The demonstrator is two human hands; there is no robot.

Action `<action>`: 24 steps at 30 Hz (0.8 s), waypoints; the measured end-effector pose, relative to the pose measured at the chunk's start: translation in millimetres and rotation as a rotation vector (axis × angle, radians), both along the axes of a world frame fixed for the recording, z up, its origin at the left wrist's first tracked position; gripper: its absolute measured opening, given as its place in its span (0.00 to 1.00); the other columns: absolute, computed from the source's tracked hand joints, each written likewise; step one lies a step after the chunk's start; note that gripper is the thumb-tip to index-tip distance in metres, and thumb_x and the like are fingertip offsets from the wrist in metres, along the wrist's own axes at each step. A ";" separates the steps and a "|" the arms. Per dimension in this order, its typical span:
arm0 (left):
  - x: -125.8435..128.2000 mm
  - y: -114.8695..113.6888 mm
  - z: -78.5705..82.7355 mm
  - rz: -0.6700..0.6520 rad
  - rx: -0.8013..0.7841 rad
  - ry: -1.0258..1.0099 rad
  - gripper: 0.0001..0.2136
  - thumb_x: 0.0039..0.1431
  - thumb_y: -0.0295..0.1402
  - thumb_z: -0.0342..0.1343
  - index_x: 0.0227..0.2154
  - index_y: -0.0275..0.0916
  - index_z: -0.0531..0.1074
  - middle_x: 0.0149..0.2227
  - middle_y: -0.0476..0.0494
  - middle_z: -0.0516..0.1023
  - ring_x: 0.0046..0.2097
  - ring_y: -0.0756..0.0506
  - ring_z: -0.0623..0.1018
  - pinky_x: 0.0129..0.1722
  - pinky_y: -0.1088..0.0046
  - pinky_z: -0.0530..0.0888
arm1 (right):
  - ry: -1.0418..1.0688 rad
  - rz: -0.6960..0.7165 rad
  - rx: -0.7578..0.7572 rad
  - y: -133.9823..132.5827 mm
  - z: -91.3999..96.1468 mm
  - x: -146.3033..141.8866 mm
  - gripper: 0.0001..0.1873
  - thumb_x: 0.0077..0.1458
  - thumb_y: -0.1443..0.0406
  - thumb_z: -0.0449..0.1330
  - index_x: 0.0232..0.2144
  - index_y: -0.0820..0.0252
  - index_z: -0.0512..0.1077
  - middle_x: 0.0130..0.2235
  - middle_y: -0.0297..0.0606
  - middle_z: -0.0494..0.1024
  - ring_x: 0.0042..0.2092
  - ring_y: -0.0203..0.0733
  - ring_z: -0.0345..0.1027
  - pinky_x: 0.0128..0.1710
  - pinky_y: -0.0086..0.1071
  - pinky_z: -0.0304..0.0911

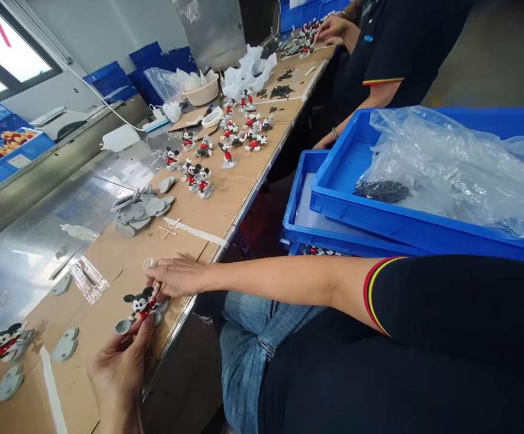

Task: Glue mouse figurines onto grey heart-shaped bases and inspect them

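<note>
My left hand [124, 367] pinches a mouse figurine [142, 304] with a red body, black ears and a small grey bowl [123, 327] at its side. The figurine is upright near the table's front edge, over a grey base piece [160, 312]. Just beyond it, my right hand [176, 275] is bent with its fingers closed by the figurine's raised arm; what they grip is hidden. A small clear ring-like piece [149, 263] shows at its fingertips. To the left are another mouse figurine [3, 343] and loose grey base plates [65, 345] [9, 383].
A pile of grey bases [140, 208] and several mouse figurines [199, 178] stand farther along the cardboard-covered table [208, 223]. Crumpled foil [89, 278] lies left of my hands. Blue trays [356, 217] with a plastic bag [461, 169] are at right. A co-worker [393, 54] sits beyond.
</note>
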State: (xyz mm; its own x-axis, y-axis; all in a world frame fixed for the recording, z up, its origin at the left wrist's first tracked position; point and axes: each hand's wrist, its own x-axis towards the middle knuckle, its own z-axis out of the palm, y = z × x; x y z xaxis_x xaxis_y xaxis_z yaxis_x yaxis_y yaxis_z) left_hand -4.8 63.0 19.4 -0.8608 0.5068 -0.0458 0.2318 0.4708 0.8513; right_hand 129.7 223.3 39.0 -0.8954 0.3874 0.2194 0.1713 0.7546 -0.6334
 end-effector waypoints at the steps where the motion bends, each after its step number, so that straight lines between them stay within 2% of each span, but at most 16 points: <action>1: -1.5 0.1 -3.1 -0.008 0.005 0.016 0.27 0.32 0.47 0.72 0.37 0.36 0.81 0.26 0.47 0.78 0.29 0.46 0.74 0.29 0.72 0.70 | 0.005 -0.004 0.011 -0.8 -0.4 -0.2 0.13 0.59 0.64 0.63 0.45 0.58 0.66 0.49 0.37 0.76 0.54 0.46 0.67 0.51 0.42 0.61; 6: -1.4 0.2 -8.8 -0.023 0.023 0.039 0.26 0.36 0.46 0.71 0.38 0.35 0.80 0.28 0.45 0.78 0.30 0.45 0.76 0.30 0.71 0.72 | 0.016 -0.020 0.017 -1.0 -2.4 -0.2 0.13 0.59 0.64 0.62 0.46 0.57 0.66 0.50 0.37 0.76 0.54 0.47 0.67 0.51 0.45 0.60; 10: 2.3 -4.0 3.9 -0.042 -0.008 -0.055 0.28 0.31 0.48 0.72 0.38 0.38 0.81 0.33 0.43 0.81 0.34 0.44 0.78 0.33 0.70 0.74 | 0.032 0.002 -0.052 3.8 -4.2 -1.6 0.13 0.57 0.63 0.64 0.43 0.57 0.68 0.48 0.34 0.78 0.55 0.46 0.67 0.50 0.43 0.60; 14: 5.9 -9.8 18.4 -0.034 -0.056 -0.120 0.31 0.24 0.48 0.74 0.39 0.44 0.81 0.37 0.46 0.82 0.40 0.44 0.78 0.39 0.72 0.73 | 0.046 -0.016 -0.096 5.4 -5.0 -3.3 0.13 0.54 0.63 0.67 0.40 0.56 0.69 0.45 0.33 0.79 0.53 0.45 0.69 0.45 0.37 0.61; 17: 7.5 -10.3 21.4 -0.031 -0.062 -0.122 0.32 0.22 0.48 0.74 0.39 0.46 0.81 0.38 0.47 0.82 0.42 0.42 0.78 0.43 0.69 0.73 | 0.038 -0.033 -0.107 4.2 -3.5 -3.1 0.12 0.54 0.64 0.67 0.39 0.56 0.69 0.46 0.32 0.79 0.52 0.43 0.69 0.41 0.35 0.60; 24: 7.7 -6.0 7.0 -0.019 -0.003 0.037 0.26 0.34 0.49 0.72 0.39 0.43 0.81 0.39 0.46 0.82 0.46 0.37 0.78 0.50 0.61 0.75 | 0.032 -0.021 -0.159 5.7 -2.6 -5.2 0.10 0.52 0.65 0.67 0.37 0.55 0.70 0.42 0.29 0.80 0.51 0.43 0.70 0.40 0.35 0.58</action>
